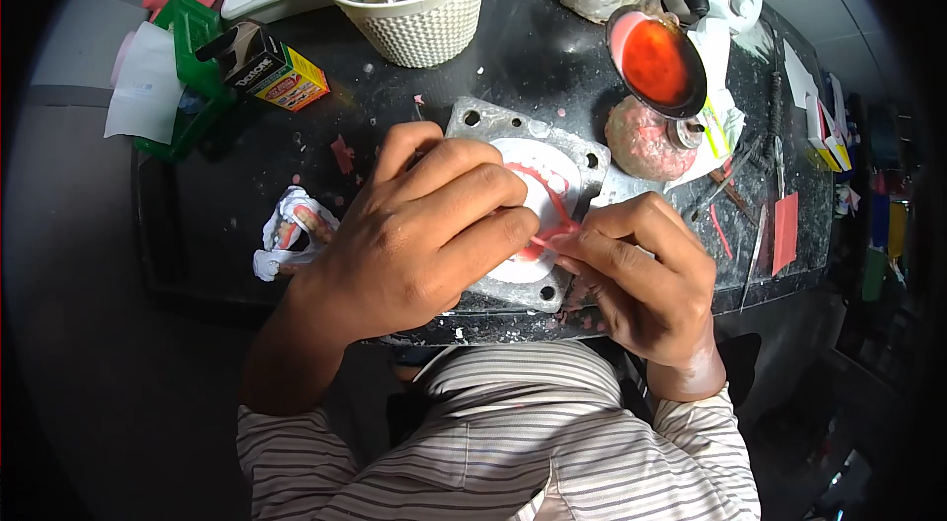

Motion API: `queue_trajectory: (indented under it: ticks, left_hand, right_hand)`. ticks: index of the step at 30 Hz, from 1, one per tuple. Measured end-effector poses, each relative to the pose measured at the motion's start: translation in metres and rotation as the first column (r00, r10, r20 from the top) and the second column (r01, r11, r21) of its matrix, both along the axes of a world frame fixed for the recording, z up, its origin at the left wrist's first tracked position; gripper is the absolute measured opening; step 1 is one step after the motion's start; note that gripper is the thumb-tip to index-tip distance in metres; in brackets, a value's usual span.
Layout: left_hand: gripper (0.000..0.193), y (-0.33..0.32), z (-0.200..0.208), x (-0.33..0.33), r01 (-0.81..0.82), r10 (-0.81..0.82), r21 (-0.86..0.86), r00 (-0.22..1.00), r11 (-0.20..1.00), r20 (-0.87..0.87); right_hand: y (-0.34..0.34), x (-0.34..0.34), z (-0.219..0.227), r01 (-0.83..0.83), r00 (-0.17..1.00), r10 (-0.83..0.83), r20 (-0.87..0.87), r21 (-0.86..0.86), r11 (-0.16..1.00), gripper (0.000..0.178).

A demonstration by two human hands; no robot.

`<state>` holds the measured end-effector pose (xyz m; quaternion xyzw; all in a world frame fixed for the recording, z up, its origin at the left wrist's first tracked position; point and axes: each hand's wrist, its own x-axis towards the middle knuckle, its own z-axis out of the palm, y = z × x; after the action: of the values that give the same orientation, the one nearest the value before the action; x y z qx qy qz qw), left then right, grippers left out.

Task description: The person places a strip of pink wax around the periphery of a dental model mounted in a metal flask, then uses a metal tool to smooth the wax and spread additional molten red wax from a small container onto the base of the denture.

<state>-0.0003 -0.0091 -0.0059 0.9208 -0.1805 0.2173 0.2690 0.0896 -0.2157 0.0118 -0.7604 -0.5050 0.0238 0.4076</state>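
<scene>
A grey metal flask plate [485, 123] with corner holes sits at the table's front edge, holding white plaster [559, 164]. A curved band of pink wax [548, 180] lies on the plaster. My left hand [424, 225] is closed over the plate's left side, its fingers curled with the tips at the wax. My right hand [646, 269] pinches a soft pink wax strip [562, 229] at the plaster's right edge. That strip stretches across to my left fingertips, where my left hand grips it too. My left thumb is hidden.
Beyond my right hand, a black ladle [674, 105] of red liquid stands above a wax-smeared round burner [646, 141]. A plaster cast with teeth [296, 225] lies left. Farther back are a box [276, 72], green container [189, 37] and white basket [414, 37]. A pink wax sheet [785, 233] lies right.
</scene>
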Motion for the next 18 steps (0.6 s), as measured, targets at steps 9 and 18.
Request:
queue_trajectory:
  ticks: [9, 18]
  left_hand:
    - [0.015, 0.006, 0.002, 0.001, 0.071, -0.071, -0.035, 0.997, 0.997, -0.003]
    - [0.019, 0.012, 0.007, 0.001, 0.154, -0.165, -0.160, 0.984, 0.975, -0.060]
  right_hand:
    - [-0.006, 0.007, -0.002, -0.032, 0.999, 0.033, -0.040, 0.029, 0.999, 0.020]
    - [-0.010, 0.010, 0.001, -0.058, 0.988, 0.063, -0.142, 0.040, 0.997, 0.016]
